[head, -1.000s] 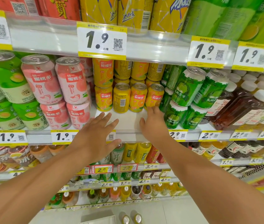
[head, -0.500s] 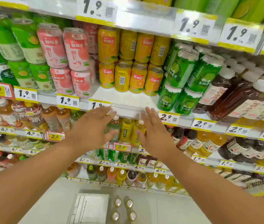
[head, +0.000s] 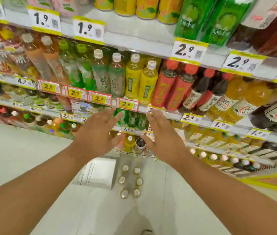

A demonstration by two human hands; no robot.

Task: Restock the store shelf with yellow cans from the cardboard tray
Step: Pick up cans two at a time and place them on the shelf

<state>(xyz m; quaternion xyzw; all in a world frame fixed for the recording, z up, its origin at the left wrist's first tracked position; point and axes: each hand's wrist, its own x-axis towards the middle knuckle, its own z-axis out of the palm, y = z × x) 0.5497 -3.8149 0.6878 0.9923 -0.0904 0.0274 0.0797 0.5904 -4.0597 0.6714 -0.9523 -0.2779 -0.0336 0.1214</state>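
Several yellow cans [head: 130,181] stand in two rows on the floor in a tray whose cardboard I can hardly make out, seen from above by their silver tops. My left hand [head: 97,134] and my right hand [head: 161,138] hang above them in front of the lower shelves, both empty, fingers spread, palms turned toward each other. More yellow cans [head: 144,7] stand on the shelf [head: 139,36] at the top edge of the view, with bare shelf in front of them.
A pale flat box [head: 98,173] lies on the floor just left of the cans. Shelves of bottled drinks [head: 141,82] with price tags fill the view ahead and to the right. Light floor [head: 15,150] stretches to the left.
Both hands have drawn back from the shelf with the yellow cans and dropped lower. My view has tilted down, so the cans on the floor are now in full sight.
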